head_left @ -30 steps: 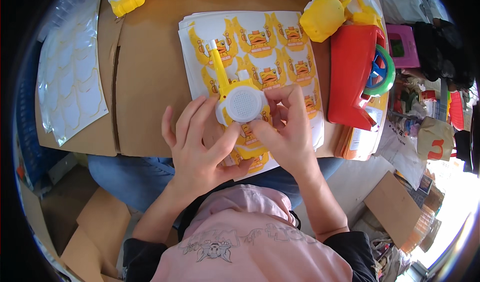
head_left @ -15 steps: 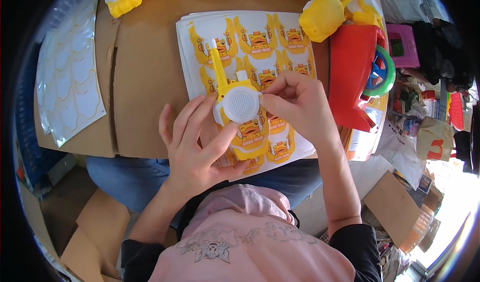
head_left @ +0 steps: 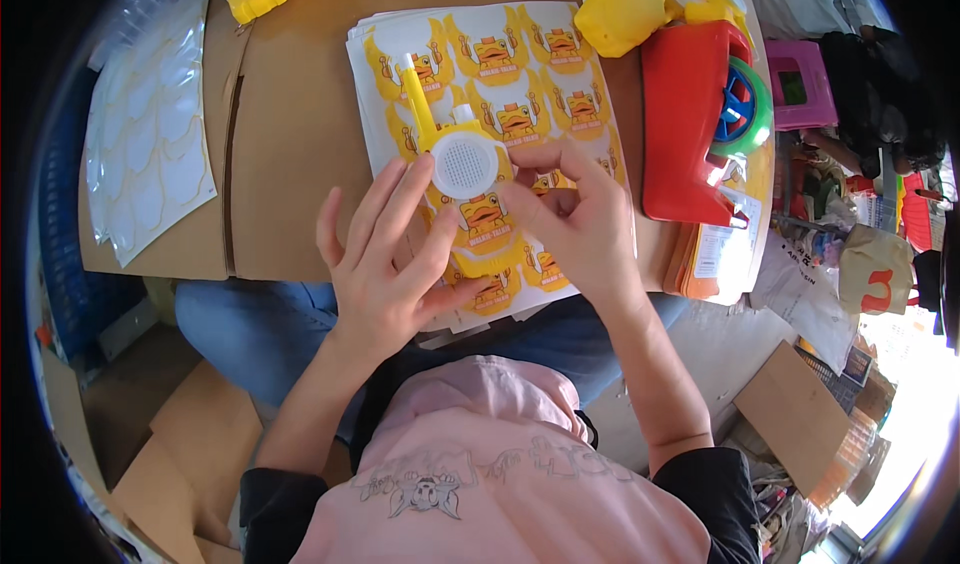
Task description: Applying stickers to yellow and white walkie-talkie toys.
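Looking pretty far along with this toy [head_left: 470,200], lying on sticker sheets [head_left: 508,59] on the worktop [head_left: 295,134] with its duck label [head_left: 485,222] already on, maybe just leaving one edge to settle. Resting the spread fingers of the left hand [head_left: 385,274] against it and bunching those of the right hand [head_left: 578,229] at its right edge, not clearly showing any pinch. Sporting yellow plastic, a round white grille [head_left: 465,165] and white-tipped antenna [head_left: 419,99].

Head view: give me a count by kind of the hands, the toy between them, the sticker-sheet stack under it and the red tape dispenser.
Hands: 2, left hand and right hand
Yellow toy: 1
Sticker-sheet stack: 1
Red tape dispenser: 1
Total: 5
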Action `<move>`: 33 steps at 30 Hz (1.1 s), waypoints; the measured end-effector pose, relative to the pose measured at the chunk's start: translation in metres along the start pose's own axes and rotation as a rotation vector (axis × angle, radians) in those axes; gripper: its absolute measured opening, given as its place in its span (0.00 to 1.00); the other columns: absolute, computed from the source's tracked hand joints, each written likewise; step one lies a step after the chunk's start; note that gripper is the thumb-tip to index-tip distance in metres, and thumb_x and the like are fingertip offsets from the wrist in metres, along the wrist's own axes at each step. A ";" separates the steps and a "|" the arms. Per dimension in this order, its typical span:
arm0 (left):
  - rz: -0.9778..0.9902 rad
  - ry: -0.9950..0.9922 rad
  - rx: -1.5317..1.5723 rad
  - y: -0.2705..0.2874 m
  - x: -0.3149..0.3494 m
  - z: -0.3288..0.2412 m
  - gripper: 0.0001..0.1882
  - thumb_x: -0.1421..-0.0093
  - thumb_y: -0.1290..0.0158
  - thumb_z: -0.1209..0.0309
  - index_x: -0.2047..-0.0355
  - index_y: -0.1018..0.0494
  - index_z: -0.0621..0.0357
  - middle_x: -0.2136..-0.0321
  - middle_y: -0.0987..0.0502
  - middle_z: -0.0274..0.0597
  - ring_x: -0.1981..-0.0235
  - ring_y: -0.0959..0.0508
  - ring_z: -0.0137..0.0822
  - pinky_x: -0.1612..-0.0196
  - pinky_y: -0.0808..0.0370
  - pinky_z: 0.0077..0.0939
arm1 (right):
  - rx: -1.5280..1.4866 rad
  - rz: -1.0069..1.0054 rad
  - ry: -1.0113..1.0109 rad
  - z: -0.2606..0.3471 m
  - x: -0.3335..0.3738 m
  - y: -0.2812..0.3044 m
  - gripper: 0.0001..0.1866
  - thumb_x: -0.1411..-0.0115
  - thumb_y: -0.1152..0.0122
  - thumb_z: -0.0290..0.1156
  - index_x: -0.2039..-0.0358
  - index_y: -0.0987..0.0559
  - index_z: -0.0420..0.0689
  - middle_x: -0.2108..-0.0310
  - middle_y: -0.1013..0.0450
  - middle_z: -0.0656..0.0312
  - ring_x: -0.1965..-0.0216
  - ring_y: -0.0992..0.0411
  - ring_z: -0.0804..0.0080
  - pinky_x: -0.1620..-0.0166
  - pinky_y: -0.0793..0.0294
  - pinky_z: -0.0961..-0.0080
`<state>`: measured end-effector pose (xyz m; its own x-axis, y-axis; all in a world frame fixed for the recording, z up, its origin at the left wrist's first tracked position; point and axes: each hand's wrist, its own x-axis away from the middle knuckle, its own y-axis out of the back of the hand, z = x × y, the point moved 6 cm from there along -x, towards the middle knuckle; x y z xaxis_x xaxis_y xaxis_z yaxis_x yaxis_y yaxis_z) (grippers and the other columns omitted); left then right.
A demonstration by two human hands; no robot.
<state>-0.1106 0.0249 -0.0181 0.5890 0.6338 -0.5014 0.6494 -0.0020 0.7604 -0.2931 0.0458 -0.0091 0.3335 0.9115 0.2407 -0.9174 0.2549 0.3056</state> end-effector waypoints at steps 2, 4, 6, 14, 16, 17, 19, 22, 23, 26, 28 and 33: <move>-0.008 -0.016 -0.002 0.000 0.001 0.000 0.26 0.45 0.42 0.46 0.51 0.26 0.46 0.40 0.30 0.50 0.39 0.30 0.44 0.34 0.55 0.50 | -0.013 0.022 0.024 -0.004 0.008 0.000 0.16 0.45 0.31 0.24 0.56 0.24 0.39 0.66 0.28 0.67 0.77 0.38 0.89 0.73 0.35 0.88; -0.003 -0.022 -0.009 0.000 0.001 -0.001 0.26 0.44 0.42 0.46 0.51 0.26 0.46 0.40 0.30 0.51 0.40 0.29 0.44 0.34 0.55 0.50 | -0.025 0.042 0.050 -0.010 0.012 -0.001 0.19 0.45 0.30 0.24 0.53 0.25 0.40 0.64 0.29 0.66 0.77 0.39 0.89 0.74 0.36 0.88; -0.001 -0.030 -0.015 0.000 0.002 -0.002 0.26 0.44 0.43 0.46 0.51 0.25 0.46 0.40 0.31 0.51 0.40 0.29 0.44 0.34 0.55 0.50 | -0.039 0.061 0.090 -0.014 0.012 -0.001 0.22 0.46 0.28 0.24 0.52 0.26 0.41 0.63 0.31 0.66 0.78 0.41 0.89 0.73 0.36 0.88; 0.018 -0.056 0.110 -0.001 0.004 -0.007 0.24 0.48 0.37 0.58 0.51 0.24 0.48 0.36 0.37 0.58 0.36 0.32 0.47 0.36 0.47 0.47 | -0.075 0.182 0.029 -0.007 -0.015 0.012 0.19 0.47 0.28 0.26 0.56 0.24 0.37 0.66 0.24 0.63 0.73 0.30 0.87 0.73 0.33 0.87; 0.013 -0.066 0.138 0.001 0.004 -0.006 0.27 0.50 0.35 0.61 0.49 0.25 0.50 0.36 0.38 0.59 0.37 0.32 0.49 0.37 0.43 0.47 | -0.099 0.226 -0.076 -0.003 -0.025 0.015 0.18 0.46 0.28 0.28 0.58 0.23 0.36 0.68 0.23 0.63 0.74 0.29 0.86 0.74 0.33 0.87; 0.016 -0.071 0.174 0.002 0.004 -0.005 0.30 0.52 0.34 0.64 0.47 0.26 0.52 0.35 0.39 0.60 0.37 0.33 0.51 0.39 0.39 0.47 | -0.093 0.269 -0.117 -0.002 -0.031 0.015 0.15 0.45 0.28 0.30 0.61 0.21 0.36 0.71 0.23 0.64 0.75 0.29 0.86 0.76 0.33 0.87; 0.008 -0.068 0.174 0.005 0.003 -0.003 0.29 0.51 0.34 0.63 0.48 0.25 0.51 0.36 0.38 0.60 0.37 0.32 0.50 0.41 0.37 0.46 | -0.083 0.316 -0.131 0.002 -0.036 0.014 0.14 0.44 0.29 0.33 0.64 0.20 0.36 0.74 0.22 0.65 0.77 0.30 0.85 0.77 0.34 0.87; 0.007 -0.035 0.224 0.007 0.003 -0.003 0.28 0.53 0.32 0.63 0.50 0.25 0.52 0.37 0.37 0.59 0.39 0.31 0.51 0.43 0.35 0.44 | -0.001 0.321 -0.167 -0.004 -0.044 0.009 0.15 0.39 0.33 0.37 0.65 0.19 0.36 0.78 0.25 0.65 0.85 0.38 0.87 0.83 0.43 0.87; 0.046 0.020 0.271 0.005 0.004 -0.002 0.29 0.54 0.31 0.63 0.50 0.25 0.52 0.36 0.38 0.60 0.39 0.32 0.52 0.42 0.36 0.45 | -0.008 0.303 -0.158 -0.006 -0.042 0.009 0.14 0.39 0.34 0.37 0.65 0.19 0.36 0.78 0.25 0.65 0.85 0.38 0.87 0.83 0.43 0.87; 0.027 0.060 0.237 0.007 -0.002 -0.008 0.29 0.53 0.32 0.63 0.51 0.27 0.48 0.33 0.48 0.62 0.38 0.34 0.51 0.39 0.41 0.51 | -0.068 0.196 -0.056 -0.005 -0.030 0.007 0.13 0.37 0.36 0.35 0.64 0.19 0.35 0.78 0.25 0.65 0.85 0.37 0.87 0.83 0.42 0.87; 0.105 0.069 0.236 0.011 -0.009 -0.013 0.28 0.54 0.32 0.64 0.51 0.27 0.48 0.34 0.47 0.61 0.40 0.32 0.50 0.39 0.44 0.54 | -0.046 0.131 -0.030 0.004 -0.024 0.008 0.12 0.37 0.37 0.34 0.63 0.19 0.36 0.78 0.25 0.65 0.83 0.35 0.86 0.82 0.41 0.87; 0.120 0.041 0.276 0.010 -0.013 0.000 0.34 0.56 0.30 0.62 0.49 0.32 0.51 0.35 0.42 0.57 0.42 0.30 0.48 0.38 0.45 0.56 | 0.049 0.130 0.069 0.002 -0.039 0.002 0.17 0.39 0.35 0.38 0.62 0.19 0.35 0.77 0.23 0.63 0.78 0.27 0.79 0.74 0.29 0.81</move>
<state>-0.1116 0.0164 -0.0039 0.6536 0.6466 -0.3933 0.6856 -0.2857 0.6695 -0.3079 0.0104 -0.0161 0.1957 0.9562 0.2178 -0.9394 0.1191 0.3214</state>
